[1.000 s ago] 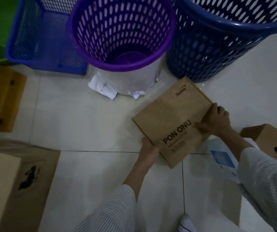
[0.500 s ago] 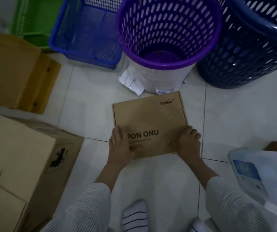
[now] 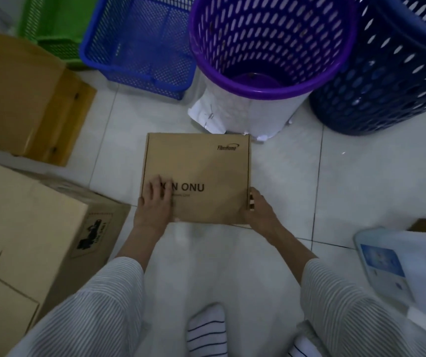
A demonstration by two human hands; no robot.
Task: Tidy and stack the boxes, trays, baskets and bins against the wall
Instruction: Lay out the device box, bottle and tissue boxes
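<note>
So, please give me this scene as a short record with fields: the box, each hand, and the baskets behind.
box: flat brown carton lying on the tiled floor
left hand: fingers flat on the lid
right hand: holds the right edge
behind: purple round basket, dark blue round basket, blue square basket

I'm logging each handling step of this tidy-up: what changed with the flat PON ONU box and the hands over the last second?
The flat cardboard box was turned from skewed to square-on, in front of the purple basket. The left hand moved from its near edge onto its top; the right hand shifted from the far corner to the right edge. The box stays flat on the floor.
</note>
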